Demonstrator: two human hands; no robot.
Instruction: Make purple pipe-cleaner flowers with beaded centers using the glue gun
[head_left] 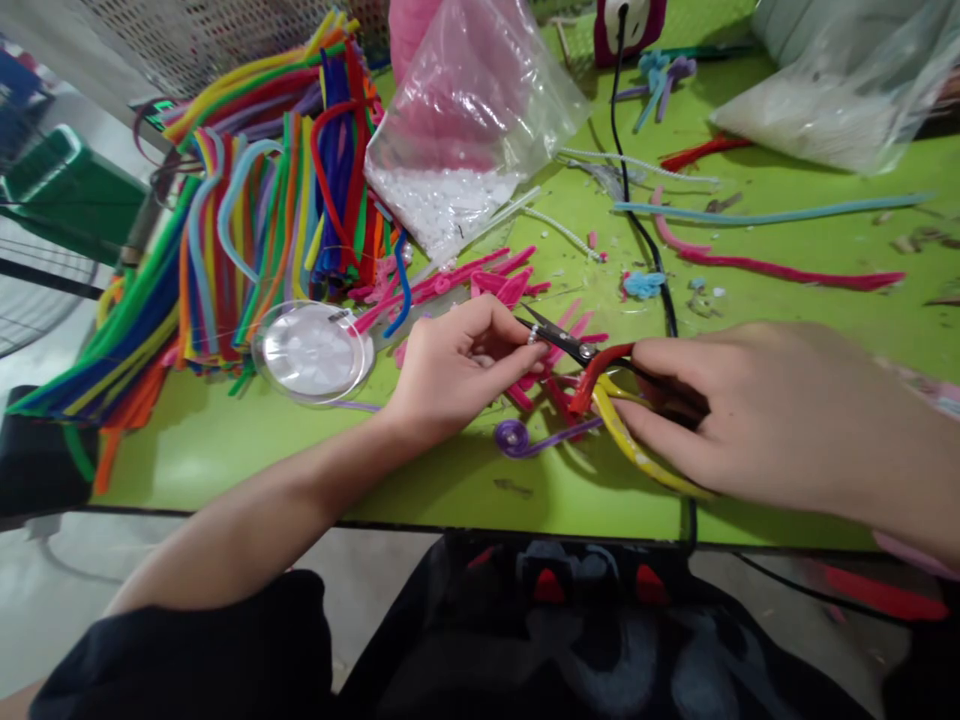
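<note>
My left hand (pixel 457 365) is closed in a pinch on a short strand of small white beads (pixel 533 335), most of it hidden by the fingers. My right hand (pixel 750 420) grips a pair of scissors (pixel 587 351) with dark blades and yellow and red showing at the handles. The blades are parted and point left, their tips at my left fingertips by the beads. Beneath the scissors lies a purple coiled pipe cleaner (pixel 512 438) with a straight tail. Cut pink pipe cleaner pieces (pixel 510 285) lie just beyond my left hand.
Bundles of coloured pipe cleaners (pixel 255 220) fill the left of the green table (pixel 442 480). A clear bag of white beads (pixel 457 205) stands behind my left hand, near a round clear dish (pixel 313 350). A black cable (pixel 637 220) crosses the table. Loose blue pipe cleaner (pixel 787 215) lies right.
</note>
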